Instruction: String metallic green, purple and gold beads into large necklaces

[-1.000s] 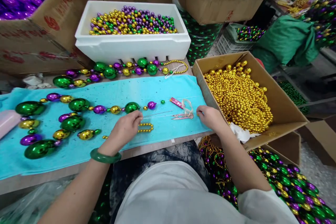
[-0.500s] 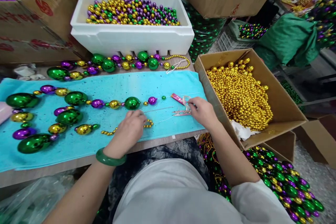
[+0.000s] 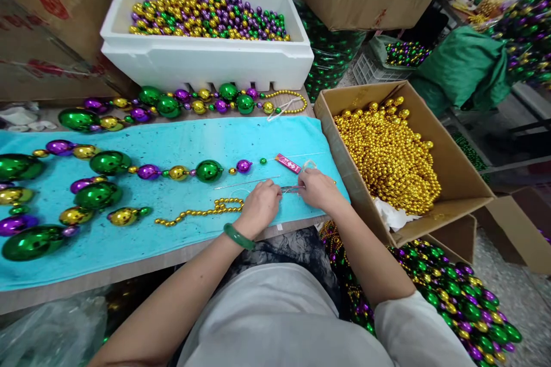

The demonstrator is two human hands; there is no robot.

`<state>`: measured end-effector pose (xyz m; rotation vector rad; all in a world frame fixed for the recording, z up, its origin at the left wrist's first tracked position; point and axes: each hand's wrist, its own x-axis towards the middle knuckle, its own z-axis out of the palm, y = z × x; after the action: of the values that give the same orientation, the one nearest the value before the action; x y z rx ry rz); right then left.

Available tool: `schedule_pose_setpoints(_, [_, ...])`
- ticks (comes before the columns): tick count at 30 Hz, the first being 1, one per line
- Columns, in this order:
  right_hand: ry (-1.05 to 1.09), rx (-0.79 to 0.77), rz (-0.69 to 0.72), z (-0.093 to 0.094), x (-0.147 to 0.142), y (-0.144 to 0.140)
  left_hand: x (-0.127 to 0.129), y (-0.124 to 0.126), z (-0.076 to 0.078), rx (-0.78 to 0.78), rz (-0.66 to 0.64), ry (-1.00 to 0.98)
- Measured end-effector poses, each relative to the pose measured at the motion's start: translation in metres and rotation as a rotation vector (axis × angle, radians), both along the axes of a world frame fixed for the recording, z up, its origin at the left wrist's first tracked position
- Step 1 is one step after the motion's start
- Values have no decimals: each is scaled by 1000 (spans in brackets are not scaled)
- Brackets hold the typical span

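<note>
Red printing on the brown cardboard carton (image 3: 55, 17) at far left is too blurred to read, and so is the small pink label tag (image 3: 288, 163) lying on the turquoise towel (image 3: 181, 137). That towel covers the wooden surface (image 3: 129, 275) almost to its near edge, with bare towel between the strung green, purple and gold baubles (image 3: 209, 171) and the short strand of small gold beads (image 3: 198, 212). Both hands meet near the towel's right end, just short of the open cardboard box of gold beads (image 3: 387, 155). The left hand (image 3: 260, 206) and right hand (image 3: 318, 189) each close their grip, fingertips pinched on a thin pale thread and small metal snips (image 3: 289, 188) between them. The white foam box of mixed beads (image 3: 206, 57) sits behind.
</note>
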<state>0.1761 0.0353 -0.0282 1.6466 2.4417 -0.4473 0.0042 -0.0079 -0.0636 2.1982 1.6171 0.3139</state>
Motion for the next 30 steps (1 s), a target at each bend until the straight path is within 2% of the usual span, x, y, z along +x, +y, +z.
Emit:
schedule_pose_setpoints(3, [33,82,8,5,5,3,-7,3,4,-40,40,-102])
schedule_pose_setpoints(6, [164,161,-87,9,17,10,-13,4,6,-66,105,-235])
schedule_pose_setpoints(8, [367,243,-214,9,28,16,-15,5,6,-133,169,-356])
schedule_pose_setpoints(10, [615,357,-362,10,37,21,-16,5,8,-160,218,-394])
schedule_pose_setpoints(13, [941,422,-531,18,42,21,-12,3,9,-41,177,-243])
schedule_pose_setpoints(16, [1103,305,-588,33,33,5,-2,0,8,13,76,-49])
schedule_pose_setpoints(20, [1209,179,-515,44,12,-26,11,0,4,12,27,66])
schedule_pose_setpoints(24, [1209,-41,-493,22,-2,-47,10,5,6,3,38,-3])
schedule_pose_setpoints(27, [1224,-186,-551,-1,-7,-56,6,8,11,-29,94,-160])
schedule_pose_setpoints(30, [1284,-320,-648,-15,-13,-63,3,9,15,-70,190,-336])
